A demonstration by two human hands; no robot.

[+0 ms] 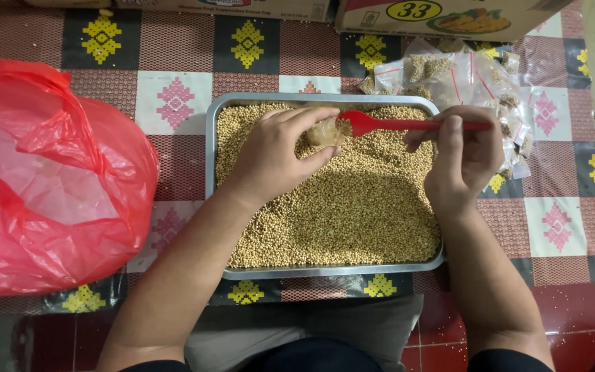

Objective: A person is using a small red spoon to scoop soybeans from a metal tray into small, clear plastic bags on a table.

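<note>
At your far left a big red plastic bag lies slumped on the patterned mat, crumpled and partly see-through, well apart from your hands. Just right of it sits a metal tray, rectangular and shallow, filled nearly edge to edge with small yellow-tan grains. Your left hand reaches in over the tray's upper part with the forearm crossing its near rim; the fingers and thumb are curled and pressed onto a small clear packet, which you pinch by its top so that it hangs just above the grains, already holding some of them. Touching the mouth of that packet is the bowl of a red plastic spoon, whose thin handle runs level to the right across the tray. Your right hand grips that handle near its end, fingers folded over it and thumb pressing from the side, the hand hovering over the tray's right edge. Behind and to the right of this hand lies a loose pile of filled clear packets with red seal strips, resting on the mat beside the tray's far right corner, and beyond them a cardboard box stands along the top edge of the view
</note>
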